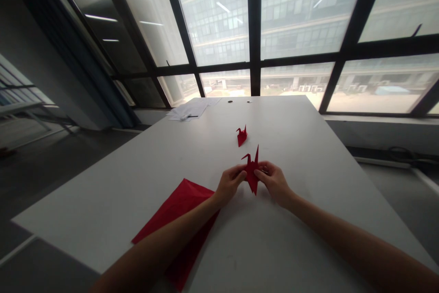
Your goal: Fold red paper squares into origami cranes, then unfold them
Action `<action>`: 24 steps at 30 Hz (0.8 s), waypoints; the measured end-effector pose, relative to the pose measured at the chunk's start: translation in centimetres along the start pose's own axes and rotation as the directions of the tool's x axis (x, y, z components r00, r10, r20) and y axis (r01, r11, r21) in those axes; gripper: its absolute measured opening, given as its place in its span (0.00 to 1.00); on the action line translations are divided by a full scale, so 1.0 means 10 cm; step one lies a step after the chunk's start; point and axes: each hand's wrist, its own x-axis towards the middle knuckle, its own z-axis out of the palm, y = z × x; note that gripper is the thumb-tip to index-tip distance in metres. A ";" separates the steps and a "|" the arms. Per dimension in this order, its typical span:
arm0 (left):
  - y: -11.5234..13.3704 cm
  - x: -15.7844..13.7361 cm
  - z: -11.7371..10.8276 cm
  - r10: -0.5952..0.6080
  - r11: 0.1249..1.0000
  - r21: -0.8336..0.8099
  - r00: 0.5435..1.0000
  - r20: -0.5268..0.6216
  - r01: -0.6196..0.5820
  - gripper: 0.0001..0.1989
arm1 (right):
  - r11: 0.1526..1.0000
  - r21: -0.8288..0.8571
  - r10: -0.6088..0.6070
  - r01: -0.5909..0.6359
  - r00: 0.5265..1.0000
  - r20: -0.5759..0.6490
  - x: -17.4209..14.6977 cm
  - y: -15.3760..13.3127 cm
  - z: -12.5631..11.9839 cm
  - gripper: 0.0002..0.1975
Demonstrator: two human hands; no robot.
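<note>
A long white table (pixel 308 156) runs toward the windows. On it, at seven o'clock from the hands, lies a stack of red paper sheets (pixel 178 206). The left hand (pixel 229 185) and right hand (pixel 274 181) pinch a half-folded red paper crane (pixel 252 172), points up, between them. At twelve o'clock stands a smaller finished crane (pixel 242 135).

Folded crane (pixel 252 172) between hands: red paper, matt, sharply creased. Second small crane (pixel 242 135) farther off: same red matt paper. Flat sheets (pixel 178 208) near left: red paper, smooth, unfolded. Tabletop (pixel 308 156): pale grey, smooth, low sheen. Far left stack (pixel 190 110): white paper. Window (pixel 219 14) beyond: glossy glass, dark matt frames.
</note>
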 end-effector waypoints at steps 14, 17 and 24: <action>0.01 0.00 -0.02 0.061 0.996 0.072 0.998 -0.012 -0.060 0.17 | 1.000 0.009 0.020 -0.020 1.000 -0.013 -0.02 0.00 0.00 0.18; -0.02 0.01 -0.02 0.046 0.999 -0.027 0.999 0.029 -0.046 0.19 | 0.997 0.065 0.050 -0.051 0.999 0.018 -0.02 0.00 0.00 0.19; -0.07 0.01 -0.04 -0.001 0.987 -0.162 0.996 0.085 0.015 0.21 | 0.978 0.168 0.116 -0.127 0.990 0.078 -0.05 -0.03 0.01 0.16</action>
